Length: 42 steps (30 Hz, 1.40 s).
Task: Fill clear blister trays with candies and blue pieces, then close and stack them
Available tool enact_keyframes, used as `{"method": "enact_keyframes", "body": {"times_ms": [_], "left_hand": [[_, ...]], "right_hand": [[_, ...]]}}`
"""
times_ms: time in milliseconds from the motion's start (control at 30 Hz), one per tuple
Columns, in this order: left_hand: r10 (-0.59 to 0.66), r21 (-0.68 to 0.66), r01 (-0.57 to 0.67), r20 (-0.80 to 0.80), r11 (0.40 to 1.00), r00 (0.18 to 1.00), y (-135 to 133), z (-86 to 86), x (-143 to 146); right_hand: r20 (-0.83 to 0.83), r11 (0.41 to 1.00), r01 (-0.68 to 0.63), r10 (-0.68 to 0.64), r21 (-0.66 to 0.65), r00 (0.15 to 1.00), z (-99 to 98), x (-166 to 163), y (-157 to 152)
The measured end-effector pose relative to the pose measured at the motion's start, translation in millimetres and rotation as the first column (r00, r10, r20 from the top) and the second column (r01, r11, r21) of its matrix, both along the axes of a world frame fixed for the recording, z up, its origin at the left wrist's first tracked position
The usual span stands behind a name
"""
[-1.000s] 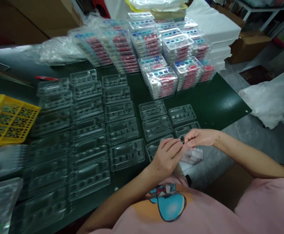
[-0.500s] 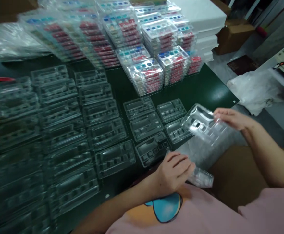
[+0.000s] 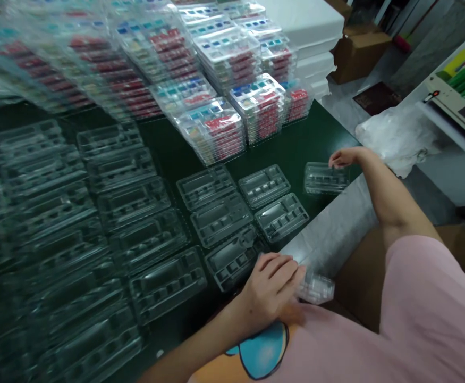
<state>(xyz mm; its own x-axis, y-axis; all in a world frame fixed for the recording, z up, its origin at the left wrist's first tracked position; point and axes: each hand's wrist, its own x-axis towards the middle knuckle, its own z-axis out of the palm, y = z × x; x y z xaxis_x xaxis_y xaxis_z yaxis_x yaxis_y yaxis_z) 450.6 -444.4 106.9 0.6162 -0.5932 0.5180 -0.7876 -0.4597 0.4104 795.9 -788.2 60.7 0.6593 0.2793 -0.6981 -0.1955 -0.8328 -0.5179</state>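
My right hand (image 3: 344, 157) reaches out to the table's right side and pinches the far edge of a clear plastic tray (image 3: 324, 178) that lies flat on the dark green table (image 3: 304, 141). Close to my body, my left hand (image 3: 274, 284) is curled over a stack of clear trays (image 3: 315, 287) at the table's near edge. Two empty trays (image 3: 264, 185) (image 3: 282, 217) lie just left of the one under my right hand.
Rows of empty clear trays (image 3: 132, 202) cover the table's left and middle. Stacks of filled trays with red and blue contents (image 3: 216, 127) stand at the back. White boards (image 3: 312, 32), a cardboard box (image 3: 357, 48) and a plastic bag (image 3: 395, 138) lie to the right.
My right hand lifted one tray off the stack, carried it out to the right and set it flat on the table. My left hand stayed on the stack.
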Motion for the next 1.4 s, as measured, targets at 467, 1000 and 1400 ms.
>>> {"method": "enact_keyframes", "body": {"times_ms": [467,1000,1400], "left_hand": [[0.144,-0.052,-0.14,0.076,0.989,0.987,-2,0.7,21],[0.145,-0.047,-0.138,0.245,0.989,0.959,6,18.4,25],[0.159,-0.043,-0.155,0.143,0.987,0.977,10,20.3,24]], "right_hand": [[0.375,0.867,-0.332,0.186,0.371,0.908,48.1,-110,95],[-0.043,0.683,-0.228,0.356,0.694,0.934,92.3,-194,115],[0.452,0.932,-0.073,-0.104,0.356,0.886,83.7,20,57]]}}
